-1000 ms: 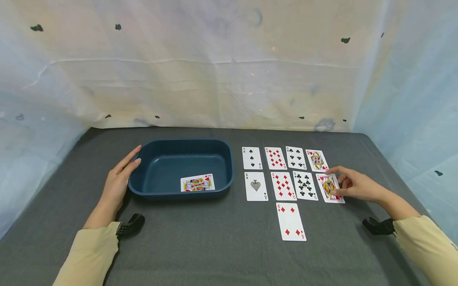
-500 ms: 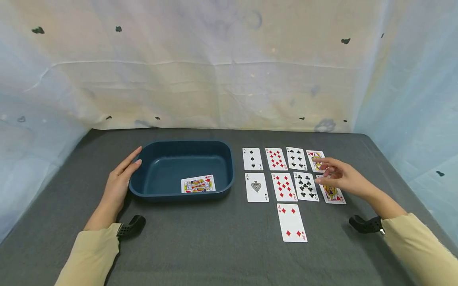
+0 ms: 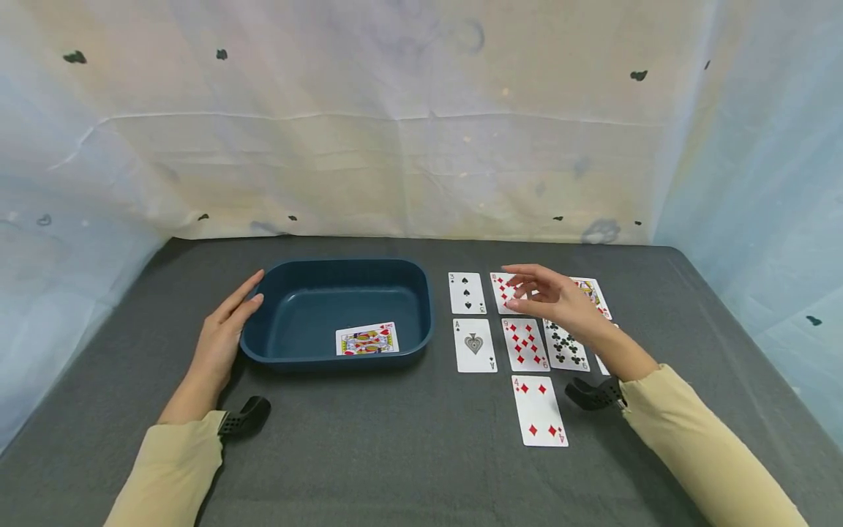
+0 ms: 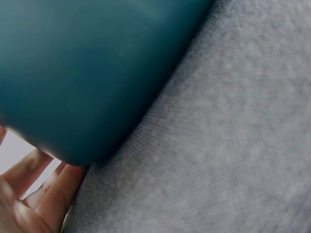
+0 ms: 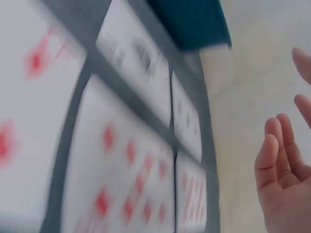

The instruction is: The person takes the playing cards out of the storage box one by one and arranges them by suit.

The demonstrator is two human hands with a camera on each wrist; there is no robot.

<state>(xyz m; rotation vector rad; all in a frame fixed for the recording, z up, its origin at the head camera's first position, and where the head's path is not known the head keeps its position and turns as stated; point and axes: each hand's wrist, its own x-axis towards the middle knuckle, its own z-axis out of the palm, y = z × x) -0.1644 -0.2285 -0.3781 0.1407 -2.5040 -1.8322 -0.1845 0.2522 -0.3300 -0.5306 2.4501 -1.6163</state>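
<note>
In the head view my left hand (image 3: pixel 222 329) rests against the left side of a dark blue tray (image 3: pixel 296 311), thumb and forefinger at the rim. Inside the tray lies a face card (image 3: pixel 366 339), face up. The left wrist view shows straight fingers (image 4: pixel 60 194) touching the tray's outer wall. My right hand (image 3: pixel 560 298) is over the upper row of playing cards, fingers relaxed and apart, holding nothing. It partly covers a diamond card (image 3: pixel 500 294) and hides the card to its right. A nine of diamonds (image 3: pixel 525 344) lies just below.
Left of these lie a three of spades (image 3: pixel 467 293) and an ace of spades (image 3: pixel 475 345). A four of diamonds (image 3: pixel 540 411) lies nearer. The forearm crosses a club card (image 3: pixel 566 348) and a face card (image 3: pixel 595 294). Grey cloth (image 3: pixel 395 454) covers the table; a pale curtain (image 3: pixel 395 168) hangs behind.
My right hand has left the lower right face card and moved left and slightly away from me, over the upper row. The cards keep their places; the left hand stays at the tray.
</note>
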